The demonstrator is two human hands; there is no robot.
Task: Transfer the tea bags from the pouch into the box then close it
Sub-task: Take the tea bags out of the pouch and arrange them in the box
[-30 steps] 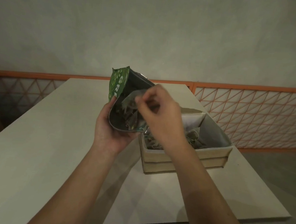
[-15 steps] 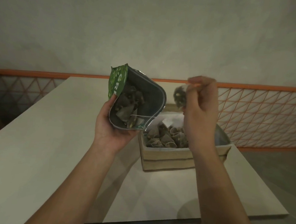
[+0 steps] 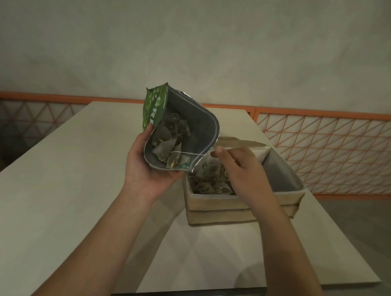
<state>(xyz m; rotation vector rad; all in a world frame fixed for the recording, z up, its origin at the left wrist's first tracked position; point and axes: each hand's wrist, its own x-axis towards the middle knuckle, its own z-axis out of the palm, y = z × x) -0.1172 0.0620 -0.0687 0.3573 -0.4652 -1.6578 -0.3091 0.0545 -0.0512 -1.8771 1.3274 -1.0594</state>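
Left hand (image 3: 152, 168) is gripping the open green pouch (image 3: 186, 133), tilted mouth toward camera, tea bags (image 3: 167, 141) inside. Right hand (image 3: 241, 171) is hovering over the open box (image 3: 232, 207) of tea bags, fingers loosely relaxed, holding nothing visible. Box is sitting on the table (image 3: 50, 184).

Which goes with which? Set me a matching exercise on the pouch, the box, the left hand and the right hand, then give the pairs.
Things:
1. pouch
2. box
3. left hand
4. right hand

States:
A. stands open on the table, tea bags inside
B. held tilted, mouth open
C. reaches over the box
D. grips the pouch from below

Pairs: 1-B, 2-A, 3-D, 4-C
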